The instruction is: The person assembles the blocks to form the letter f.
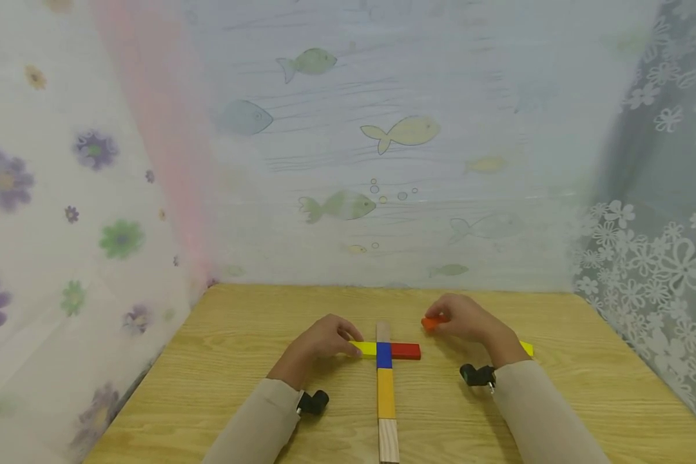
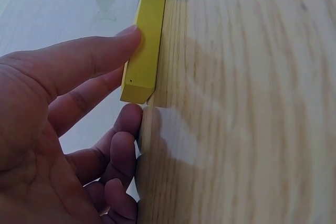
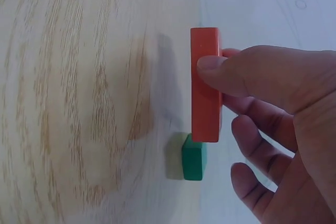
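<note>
Head view forward-down, wrist views close

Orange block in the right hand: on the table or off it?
Off: the right hand pinches the orange block above the table, its shadow apart from it in the right wrist view.

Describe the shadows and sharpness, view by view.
Head: soft light, a faint shadow on the table beside the right sleeve; left wrist: yellow block fairly crisp, wood grain softer toward the picture's right edge; right wrist: a soft-edged shadow left of the orange block.
</note>
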### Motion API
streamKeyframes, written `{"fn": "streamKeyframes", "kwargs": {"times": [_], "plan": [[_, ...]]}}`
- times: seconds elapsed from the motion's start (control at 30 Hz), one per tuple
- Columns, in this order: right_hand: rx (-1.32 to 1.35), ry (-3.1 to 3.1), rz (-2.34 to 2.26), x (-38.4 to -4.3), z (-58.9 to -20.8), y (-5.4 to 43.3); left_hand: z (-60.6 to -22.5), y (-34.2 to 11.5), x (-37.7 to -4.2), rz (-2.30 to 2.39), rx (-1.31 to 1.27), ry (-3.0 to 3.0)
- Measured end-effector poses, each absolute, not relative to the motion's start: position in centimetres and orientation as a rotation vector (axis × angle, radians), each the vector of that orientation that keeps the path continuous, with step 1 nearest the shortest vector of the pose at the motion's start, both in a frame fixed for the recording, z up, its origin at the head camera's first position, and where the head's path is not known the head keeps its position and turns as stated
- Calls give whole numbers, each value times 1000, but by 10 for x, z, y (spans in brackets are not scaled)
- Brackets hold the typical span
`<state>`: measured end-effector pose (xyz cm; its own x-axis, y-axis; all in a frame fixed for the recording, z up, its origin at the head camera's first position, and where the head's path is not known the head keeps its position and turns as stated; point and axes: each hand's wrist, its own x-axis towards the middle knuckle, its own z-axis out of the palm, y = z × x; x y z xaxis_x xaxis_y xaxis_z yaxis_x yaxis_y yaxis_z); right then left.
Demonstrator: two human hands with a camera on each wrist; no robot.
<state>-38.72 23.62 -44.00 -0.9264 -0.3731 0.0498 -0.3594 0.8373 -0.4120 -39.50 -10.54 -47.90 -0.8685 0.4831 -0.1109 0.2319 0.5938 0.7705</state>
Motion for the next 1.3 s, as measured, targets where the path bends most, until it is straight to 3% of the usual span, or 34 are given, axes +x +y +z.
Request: {"fn": "streamKeyframes", "kwargs": {"times": [0.73, 1.3], "plan": [[-471, 2941, -658, -395, -452, 226, -481, -105, -396, 1166, 600, 2512], [-383, 2954, -770, -397, -462, 251, -477, -105, -392, 1151, 591, 2524]]}}
